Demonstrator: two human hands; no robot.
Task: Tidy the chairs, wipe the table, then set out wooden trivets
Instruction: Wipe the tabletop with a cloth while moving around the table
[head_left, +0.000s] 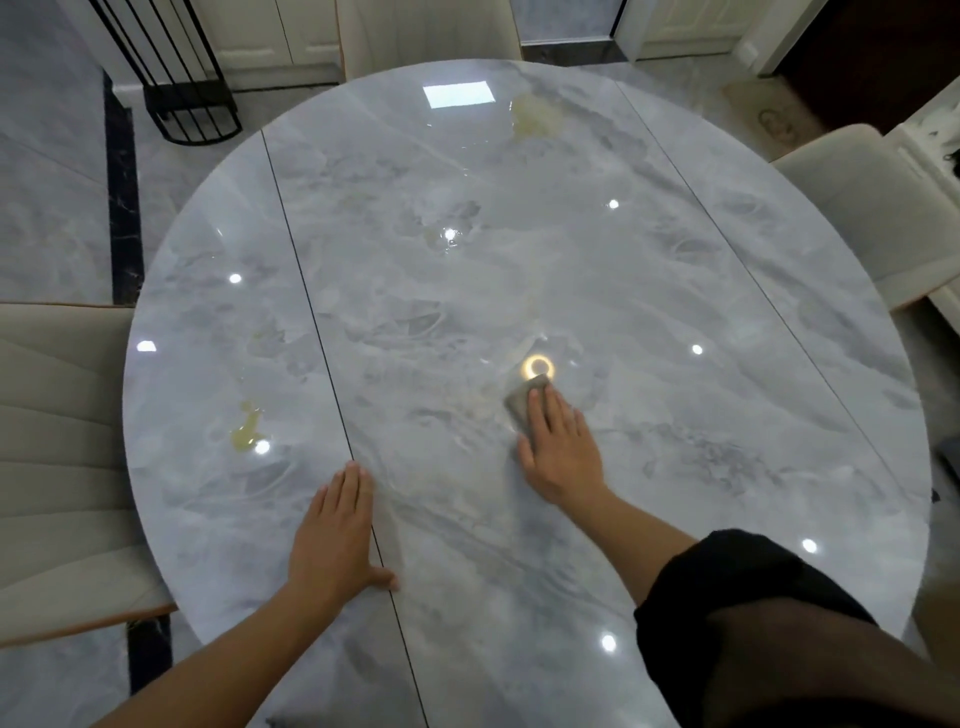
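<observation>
Wiping looks to be the step in hand. The right hand lies flat, fingers straight and close together, pressing a small grey cloth onto the glossy marble surface just right of the frame's centre. The cloth's far corner shows beyond the fingertips. The left hand is spread flat, holding nothing, at lower centre, braced across a dark seam in the surface.

To do this well, I'd say the cloth should travel in overlapping passes toward the yellowish puddle at lower left and the fainter yellowish smear near the top edge; both look unwiped. Firm, even pressure should lift them rather than spread them. A left chair and a right chair sit close against the rim. No trivets are in view.
</observation>
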